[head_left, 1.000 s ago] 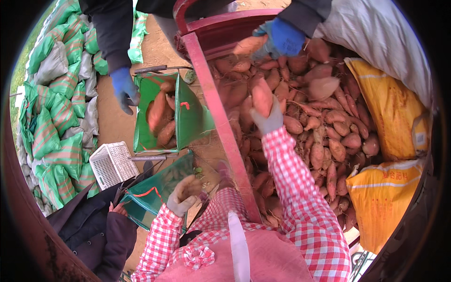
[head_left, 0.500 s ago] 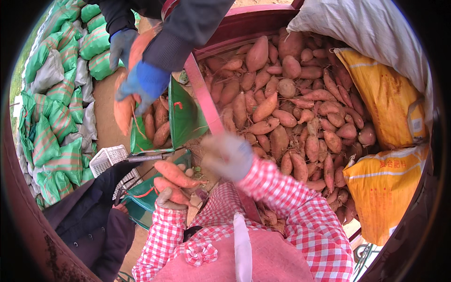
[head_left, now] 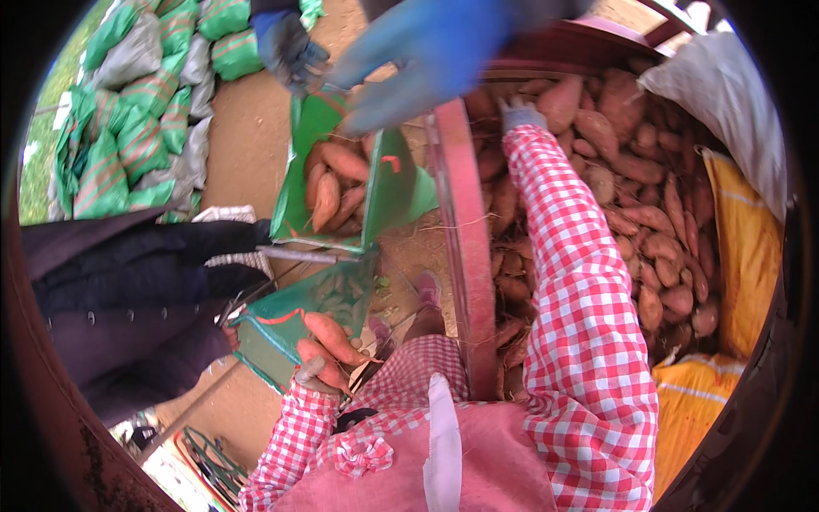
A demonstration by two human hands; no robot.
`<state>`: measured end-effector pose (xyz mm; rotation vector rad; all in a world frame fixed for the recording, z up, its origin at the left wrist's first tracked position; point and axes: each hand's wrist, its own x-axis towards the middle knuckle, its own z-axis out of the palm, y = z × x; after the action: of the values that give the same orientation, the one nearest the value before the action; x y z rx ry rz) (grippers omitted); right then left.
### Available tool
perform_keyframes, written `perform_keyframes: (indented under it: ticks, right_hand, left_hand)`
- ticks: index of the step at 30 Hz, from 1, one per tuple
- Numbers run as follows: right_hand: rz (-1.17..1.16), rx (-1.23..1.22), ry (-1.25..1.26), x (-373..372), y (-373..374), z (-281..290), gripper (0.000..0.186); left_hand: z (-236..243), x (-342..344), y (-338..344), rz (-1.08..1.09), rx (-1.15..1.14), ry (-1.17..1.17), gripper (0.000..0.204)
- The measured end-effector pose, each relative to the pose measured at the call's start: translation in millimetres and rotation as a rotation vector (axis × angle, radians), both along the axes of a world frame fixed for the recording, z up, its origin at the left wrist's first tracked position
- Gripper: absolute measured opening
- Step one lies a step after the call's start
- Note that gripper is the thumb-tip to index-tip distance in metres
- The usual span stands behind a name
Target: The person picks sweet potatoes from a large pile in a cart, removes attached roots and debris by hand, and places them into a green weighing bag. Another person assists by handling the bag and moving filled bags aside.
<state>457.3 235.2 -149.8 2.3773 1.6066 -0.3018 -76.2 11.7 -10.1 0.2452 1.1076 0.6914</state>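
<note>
I held two tapered, orange-red sweet potatoes [head_left: 333, 340] in my left hand [head_left: 316, 378], fingers curled; my right hand [head_left: 521, 113] reached into one heap [head_left: 659, 247], its grip unclear.

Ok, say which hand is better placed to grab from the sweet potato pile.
Probably the right hand: it is at the pile, while the left hand, outside the red wall, holds two sweet potatoes.

The cart [head_left: 467, 247] is red along its left edge, its tubers [head_left: 595, 132] reddish brown. At its right edge, yellow sacks [head_left: 749, 264] carry white stripes. The left glove [head_left: 314, 379] and right glove [head_left: 522, 114] are greyish, the held tubers [head_left: 333, 338] orange. Sleeves [head_left: 587, 307] are checked red and white, the apron [head_left: 495, 452] pink, a co-worker's glove [head_left: 426, 58] blue, the near bag [head_left: 271, 343] teal, the far bag [head_left: 401, 181] green.
</note>
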Motion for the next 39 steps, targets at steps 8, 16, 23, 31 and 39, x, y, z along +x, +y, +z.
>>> perform_keyframes:
  ticks: [8, 16, 23, 31, 39]
  right_hand:
    - [-0.141, 0.536, 0.306, 10.7, -93.0, -22.6, 0.044]
    - [-0.851, 1.089, 2.055, -42.4, -278.6, 65.0, 0.052]
    - [-0.575, 0.921, 2.118, -130.9, -329.6, 184.8, 0.064]
    - [0.060, 0.581, 1.529, -253.0, -302.1, 239.5, 0.036]
    - [-0.346, 0.631, 0.608, -121.2, -234.5, 100.4, 0.037]
  left_hand:
    - [-28.3, -113.4, -31.4, 0.213, -0.071, 0.122, 0.096]
    - [-66.0, -192.5, -46.1, 0.164, -0.225, 0.894, 0.069]
    - [-16.0, -85.4, 14.0, -0.428, 0.141, 0.473, 0.069]
    - [57.6, 63.2, -5.3, -0.841, 0.603, -0.085, 0.101]
    - [6.1, -101.3, -35.5, -0.374, 0.299, 0.347, 0.075]
